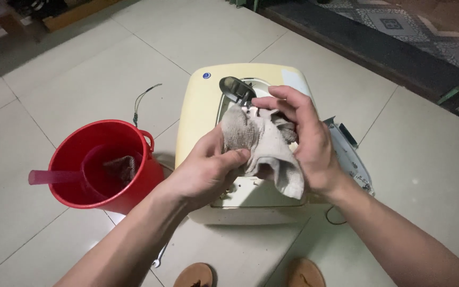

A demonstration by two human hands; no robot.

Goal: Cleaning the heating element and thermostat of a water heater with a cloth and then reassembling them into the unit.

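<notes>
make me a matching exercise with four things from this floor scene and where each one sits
Things:
1. grey cloth
2. red bucket
3. spanner
4. cream appliance

Places:
A. on the tiles near the left forearm
B. held between the left hand and the right hand
C. on the floor under both hands
D. left of the appliance, a brown rag and a dipper inside

Pairs: 1-B, 2-D, 3-A, 4-C

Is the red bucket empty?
No, the red bucket holds a pink scoop and a brownish cloth.
</notes>
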